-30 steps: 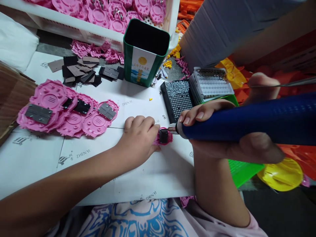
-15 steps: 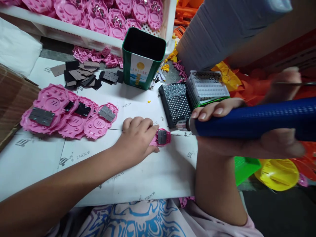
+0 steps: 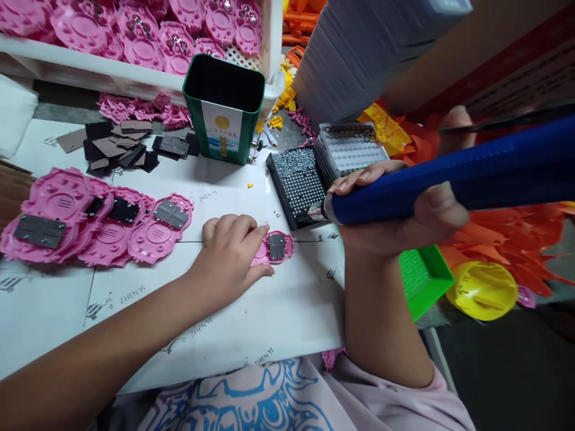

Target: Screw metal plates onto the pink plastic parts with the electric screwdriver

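My left hand (image 3: 231, 254) is closed on a small pink plastic casing (image 3: 287, 247), pressing it to the white table covering. A dark grey plate (image 3: 276, 246) lies on that casing. In my right hand (image 3: 395, 227) is a blue electric screwdriver (image 3: 404, 190), held almost level with its tip pointing left. Its tip is over or at the near right edge of a black screw tray (image 3: 299, 185); whether it touches a screw I cannot tell. Silver screws fill the tray's far part. Left of my left hand lie overlapping pink casings (image 3: 155, 242) with dark plates on them.
A green tin (image 3: 224, 129) stands beyond my left hand, beside loose dark plates (image 3: 119, 146). Behind is a white crate (image 3: 148, 78) of pink casings. Clear plastic boxes (image 3: 350, 146), a green basket (image 3: 429, 281) and a yellow bowl (image 3: 483, 290) are to the right.
The view has shifted, so most things sit further left. My right hand has brought the screwdriver's tip nearer the screw tray. My left hand still holds the pink casing.
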### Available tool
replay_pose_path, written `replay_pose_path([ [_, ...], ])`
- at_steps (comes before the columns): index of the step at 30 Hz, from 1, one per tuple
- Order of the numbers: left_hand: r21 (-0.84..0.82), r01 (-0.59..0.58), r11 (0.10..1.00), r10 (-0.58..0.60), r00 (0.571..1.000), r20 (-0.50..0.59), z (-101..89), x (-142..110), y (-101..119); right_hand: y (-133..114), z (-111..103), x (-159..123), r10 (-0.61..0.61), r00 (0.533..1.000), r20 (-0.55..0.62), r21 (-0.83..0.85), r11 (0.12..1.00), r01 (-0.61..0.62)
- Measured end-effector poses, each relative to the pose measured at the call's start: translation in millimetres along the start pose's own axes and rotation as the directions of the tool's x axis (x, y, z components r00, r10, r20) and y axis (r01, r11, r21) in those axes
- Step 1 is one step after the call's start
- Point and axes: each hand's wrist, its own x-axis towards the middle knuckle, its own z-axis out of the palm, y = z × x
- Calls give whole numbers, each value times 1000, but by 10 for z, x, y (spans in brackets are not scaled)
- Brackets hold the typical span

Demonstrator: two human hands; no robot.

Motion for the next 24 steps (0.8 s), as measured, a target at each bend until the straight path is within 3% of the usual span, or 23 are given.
replay_pose_path([
  [4, 20, 4, 1000, -3, 1000, -10, 2, 1, 4, 32, 35, 0, -27, 999, -20, 4, 1000, 27],
  [9, 27, -5, 1000, 6, 1000, -25, 3, 5, 12, -1, 91, -6, 29, 998, -61, 64, 998, -25],
  [15, 14, 13, 1000, -13, 1000, 21, -9, 12, 5, 2, 41, 50, 55, 997, 55, 33, 998, -57],
  [19, 18, 12, 1000, -12, 1000, 24, -6, 13, 0, 32, 43, 41, 100, 995, 11, 8, 995, -100],
  [24, 27, -3, 1000, 3, 1000, 6, -1, 9, -1, -3, 85, 36, 68, 997, -40, 73, 995, -65],
])
